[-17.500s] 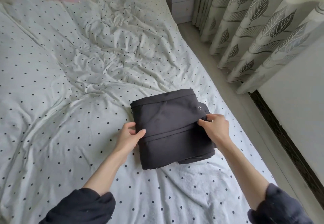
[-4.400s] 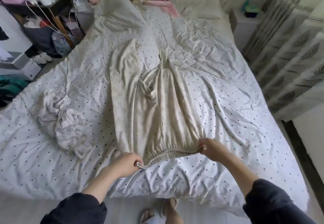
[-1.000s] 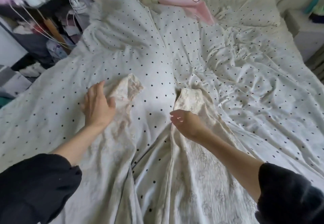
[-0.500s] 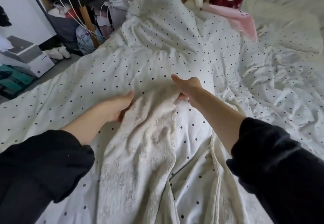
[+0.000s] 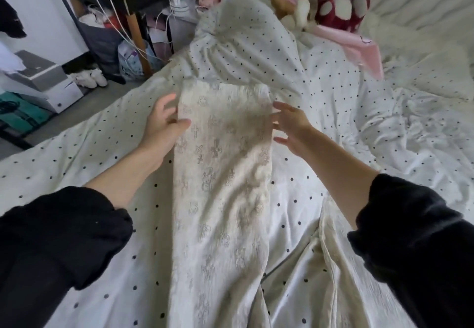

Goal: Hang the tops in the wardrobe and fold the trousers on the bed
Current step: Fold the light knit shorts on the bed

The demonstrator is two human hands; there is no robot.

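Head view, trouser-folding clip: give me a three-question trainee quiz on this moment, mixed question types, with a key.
1. True or false: the cream trousers lie on the dotted duvet.
2. Which hand touches the trouser leg's edge with thumb on top? A) left hand B) right hand
3. Fill in: the fingers of the right hand are ____.

Key: 1 true; 2 A; 3 spread, holding nothing.
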